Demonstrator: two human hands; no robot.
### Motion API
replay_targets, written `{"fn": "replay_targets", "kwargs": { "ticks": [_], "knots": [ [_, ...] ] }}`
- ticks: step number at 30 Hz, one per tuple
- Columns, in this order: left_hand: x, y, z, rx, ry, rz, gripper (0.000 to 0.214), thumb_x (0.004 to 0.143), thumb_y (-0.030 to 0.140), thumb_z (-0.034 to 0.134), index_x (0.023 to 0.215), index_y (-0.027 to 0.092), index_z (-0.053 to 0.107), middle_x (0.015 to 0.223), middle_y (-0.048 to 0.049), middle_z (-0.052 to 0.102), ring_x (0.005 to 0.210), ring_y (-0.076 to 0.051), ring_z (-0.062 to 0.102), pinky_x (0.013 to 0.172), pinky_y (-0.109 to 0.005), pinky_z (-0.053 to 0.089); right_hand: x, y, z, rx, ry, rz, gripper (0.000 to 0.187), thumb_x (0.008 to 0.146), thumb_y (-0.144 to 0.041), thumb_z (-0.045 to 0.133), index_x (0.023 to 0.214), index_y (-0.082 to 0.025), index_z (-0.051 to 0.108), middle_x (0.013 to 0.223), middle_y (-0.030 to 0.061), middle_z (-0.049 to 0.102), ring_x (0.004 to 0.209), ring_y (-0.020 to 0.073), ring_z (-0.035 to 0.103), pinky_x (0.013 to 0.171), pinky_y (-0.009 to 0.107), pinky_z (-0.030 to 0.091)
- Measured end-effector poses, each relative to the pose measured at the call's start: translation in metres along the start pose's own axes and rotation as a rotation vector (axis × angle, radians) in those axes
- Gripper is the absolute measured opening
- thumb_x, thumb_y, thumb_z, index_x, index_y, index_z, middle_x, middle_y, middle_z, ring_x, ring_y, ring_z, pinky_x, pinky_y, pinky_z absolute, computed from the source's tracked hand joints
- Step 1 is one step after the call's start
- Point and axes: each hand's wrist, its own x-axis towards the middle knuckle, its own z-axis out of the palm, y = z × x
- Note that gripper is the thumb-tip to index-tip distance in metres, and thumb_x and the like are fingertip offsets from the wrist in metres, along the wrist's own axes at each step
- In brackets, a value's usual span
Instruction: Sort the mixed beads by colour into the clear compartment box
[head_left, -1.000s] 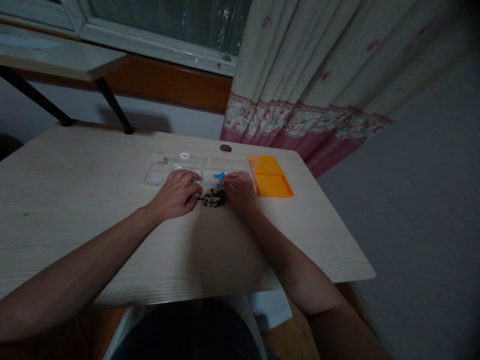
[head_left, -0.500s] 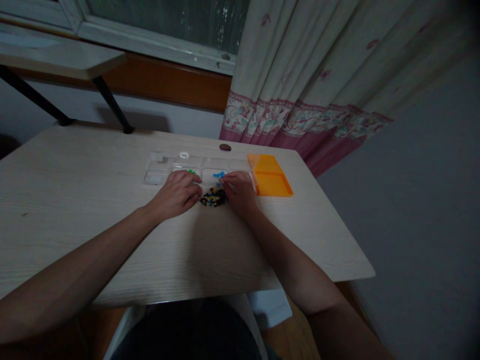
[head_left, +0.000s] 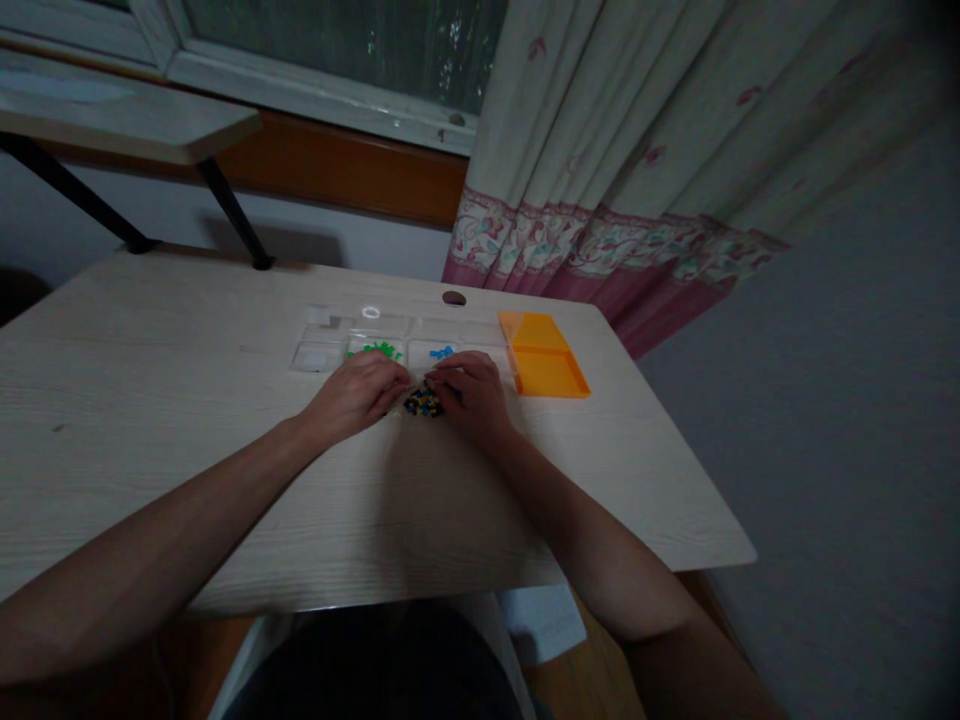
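A small pile of mixed black, yellow and blue pieces lies on the table between my hands. My left hand is at the pile's left edge, thumb and fingers pinched together; whatever they hold is too small to name. From the right, my right hand reaches over the pile with its fingers closed at the top, and their grip is hidden. Behind both hands lies a clear compartment tray. Green pieces are in one front compartment, and a few blue pieces in the one to its right.
An orange box stands at the tray's right end. Near the back edge, the table has a round hole. A raised shelf on black legs is at the back left; a curtain hangs behind.
My left hand has drawn back from the green compartment toward the pile, uncovering more green pieces. My right hand has shifted from beside the blue pieces onto the pile. The view has tilted slightly.
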Motion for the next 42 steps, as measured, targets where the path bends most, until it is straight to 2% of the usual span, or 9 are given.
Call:
{"fn": "replay_targets", "kwargs": {
  "ticks": [3, 6, 10, 15, 27, 35, 42],
  "knots": [
    [0.0, 0.004, 0.0, -0.033, 0.023, 0.011, 0.021, 0.098, 0.029, 0.044, 0.095, 0.017, 0.061, 0.083, -0.0051, 0.062, 0.081, -0.017, 0.058, 0.073, -0.029, 0.046, -0.003, -0.009, 0.0, -0.002, -0.068, -0.076, 0.017, 0.09, -0.031, 0.065, 0.104, -0.027, 0.073, 0.105, 0.0042, 0.071, 0.11, 0.0205, 0.057, 0.101, 0.038, 0.042],
    [-0.002, 0.005, 0.002, -0.067, 0.023, -0.001, 0.015, 0.097, 0.029, 0.05, 0.097, 0.017, 0.059, 0.084, -0.0044, 0.062, 0.082, -0.017, 0.06, 0.072, -0.028, 0.046, -0.004, -0.012, 0.001, 0.004, -0.094, -0.09, 0.018, 0.09, -0.035, 0.065, 0.103, -0.027, 0.074, 0.102, 0.0043, 0.071, 0.108, 0.0207, 0.058, 0.1, 0.039, 0.043],
    [-0.003, 0.005, 0.005, -0.091, 0.014, -0.007, 0.013, 0.095, 0.026, 0.053, 0.103, 0.017, 0.055, 0.089, -0.005, 0.064, 0.086, -0.018, 0.062, 0.074, -0.029, 0.048, -0.004, -0.012, 0.003, 0.032, -0.087, -0.099, 0.014, 0.09, -0.035, 0.065, 0.097, -0.027, 0.074, 0.1, 0.0034, 0.071, 0.106, 0.0205, 0.058, 0.099, 0.039, 0.044],
    [-0.003, 0.007, 0.005, -0.108, 0.007, 0.03, 0.013, 0.096, 0.022, 0.049, 0.104, 0.016, 0.056, 0.089, -0.0051, 0.064, 0.086, -0.018, 0.063, 0.075, -0.028, 0.048, -0.005, -0.012, 0.004, 0.071, -0.061, -0.118, 0.013, 0.091, -0.032, 0.063, 0.092, -0.026, 0.074, 0.096, 0.0035, 0.072, 0.101, 0.0196, 0.059, 0.095, 0.038, 0.046],
    [-0.003, 0.007, 0.006, -0.137, -0.037, 0.006, 0.017, 0.097, 0.021, 0.043, 0.104, 0.016, 0.058, 0.09, -0.0064, 0.064, 0.087, -0.018, 0.061, 0.079, -0.03, 0.048, -0.004, -0.018, 0.002, 0.059, -0.145, -0.073, 0.015, 0.092, -0.029, 0.061, 0.091, -0.028, 0.076, 0.093, 0.0028, 0.073, 0.099, 0.0186, 0.06, 0.096, 0.036, 0.043],
    [-0.003, 0.008, 0.005, -0.149, -0.084, -0.035, 0.019, 0.097, 0.024, 0.044, 0.107, 0.016, 0.059, 0.093, -0.0067, 0.065, 0.09, -0.019, 0.06, 0.083, -0.032, 0.048, -0.004, -0.017, 0.004, 0.064, -0.113, -0.091, 0.016, 0.092, -0.031, 0.061, 0.091, -0.028, 0.077, 0.092, 0.0021, 0.073, 0.097, 0.0186, 0.06, 0.094, 0.036, 0.044],
    [-0.004, 0.005, 0.007, -0.155, -0.059, -0.038, 0.021, 0.096, 0.022, 0.045, 0.111, 0.016, 0.059, 0.094, -0.0071, 0.065, 0.092, -0.019, 0.06, 0.085, -0.032, 0.048, -0.004, -0.017, 0.003, 0.072, -0.115, -0.082, 0.017, 0.092, -0.03, 0.06, 0.094, -0.028, 0.076, 0.092, 0.0028, 0.073, 0.096, 0.0183, 0.061, 0.093, 0.036, 0.045]
  ]
}}
